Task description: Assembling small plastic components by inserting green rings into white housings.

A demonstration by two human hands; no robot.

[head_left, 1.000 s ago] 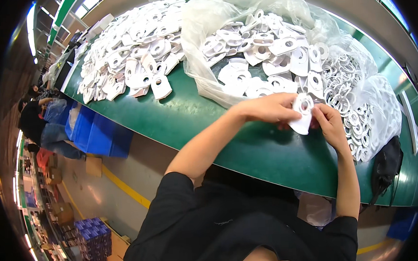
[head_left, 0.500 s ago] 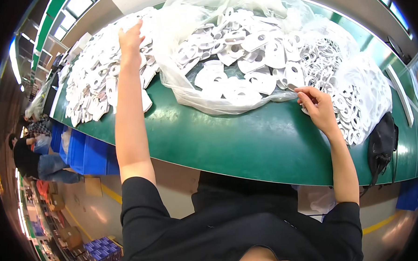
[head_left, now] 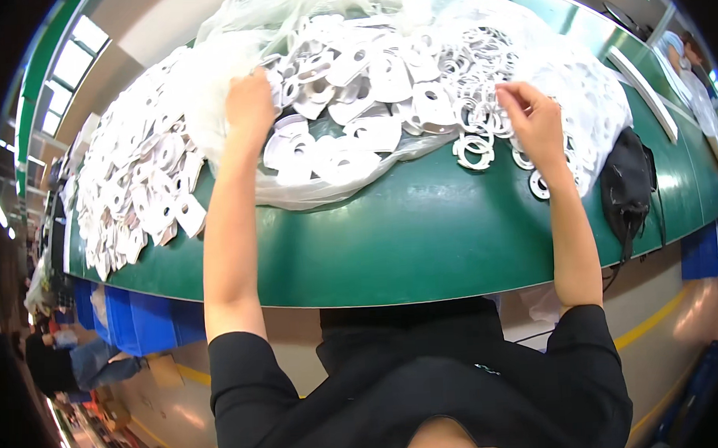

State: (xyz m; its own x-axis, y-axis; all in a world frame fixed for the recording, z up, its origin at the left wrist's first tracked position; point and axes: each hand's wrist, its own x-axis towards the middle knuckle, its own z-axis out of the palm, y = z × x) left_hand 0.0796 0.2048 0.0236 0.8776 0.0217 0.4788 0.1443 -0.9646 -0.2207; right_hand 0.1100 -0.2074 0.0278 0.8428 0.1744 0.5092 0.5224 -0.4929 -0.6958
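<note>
My left hand [head_left: 251, 104] reaches to the left edge of a clear plastic bag [head_left: 318, 195], beside white flat plastic pieces [head_left: 375, 131] with round holes. Its fingertips are hidden behind the hand, so I cannot see what they hold, if anything. Over a heap of white plastic rings [head_left: 477, 75] on the right is my right hand [head_left: 533, 116], thumb and fingers pinched together. Whatever may be in that pinch is too small to make out. A few rings lie below and left of this hand on the green table [head_left: 376, 247].
Another large heap of white holed pieces [head_left: 144, 161] covers the table's left part. To the right are a bag of white parts [head_left: 599, 121], a black pouch [head_left: 626, 188] and a white strip [head_left: 642, 91]. Blue bins [head_left: 143, 321] stand below the left edge; a person [head_left: 69, 365] is beyond them.
My left hand has come back from the left heap to the bag's edge, its spread fingers now out of sight. My right hand has moved from the bag's right edge over the rings. The view has shifted.
</note>
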